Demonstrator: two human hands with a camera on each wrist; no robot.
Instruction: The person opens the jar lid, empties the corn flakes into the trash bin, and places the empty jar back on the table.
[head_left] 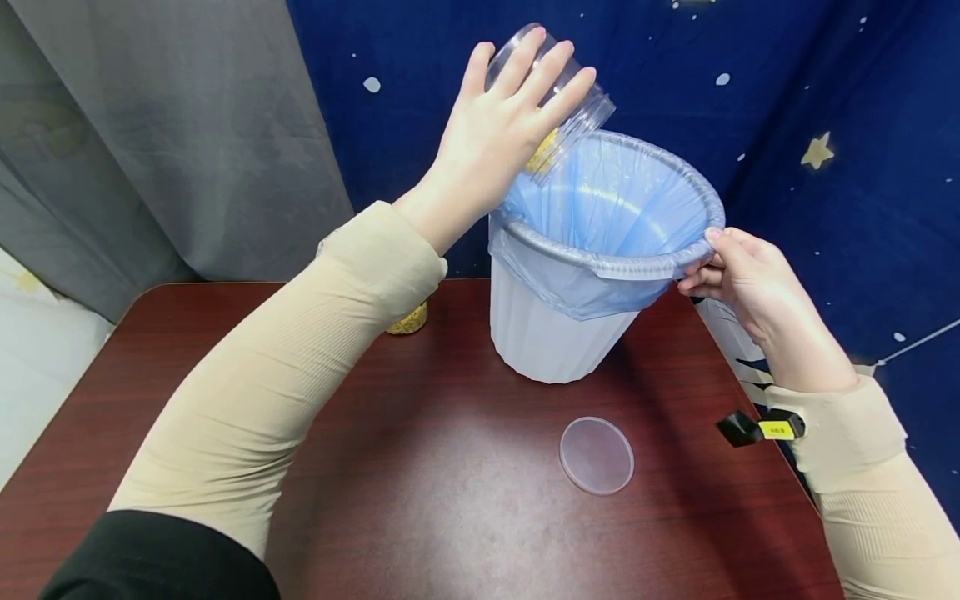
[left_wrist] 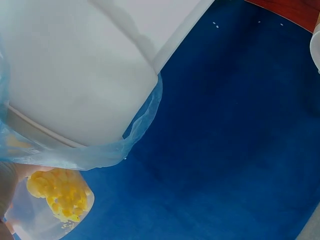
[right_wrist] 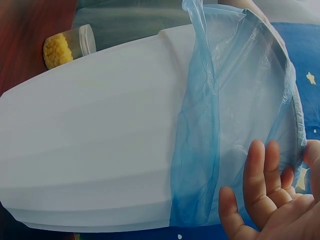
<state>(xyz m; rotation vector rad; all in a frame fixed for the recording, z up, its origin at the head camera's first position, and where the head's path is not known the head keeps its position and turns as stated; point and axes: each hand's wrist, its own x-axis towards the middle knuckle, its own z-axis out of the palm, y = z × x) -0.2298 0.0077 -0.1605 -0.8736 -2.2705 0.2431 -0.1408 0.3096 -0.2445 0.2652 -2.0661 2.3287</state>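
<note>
Over the left side of the bin's mouth, my left hand (head_left: 498,125) grips a clear jar (head_left: 588,117), tilted with its mouth down toward the inside. Yellow lumps (left_wrist: 62,192) lie inside the jar in the left wrist view. The white ribbed bin (head_left: 562,346) stands on the table, lined with a thin blue bag (head_left: 600,196) folded over its rim. On the bin's right side, my right hand (head_left: 757,279) pinches the bagged rim, thumb on top and fingers underneath. A clear round lid (head_left: 596,456) lies flat in front of the bin.
A second jar (right_wrist: 65,47) with yellow contents and a whitish lid stands on the dark red table (head_left: 420,492), left of the bin and partly behind my left sleeve. Blue starry cloth (head_left: 825,75) and a grey curtain (head_left: 202,125) hang behind the table.
</note>
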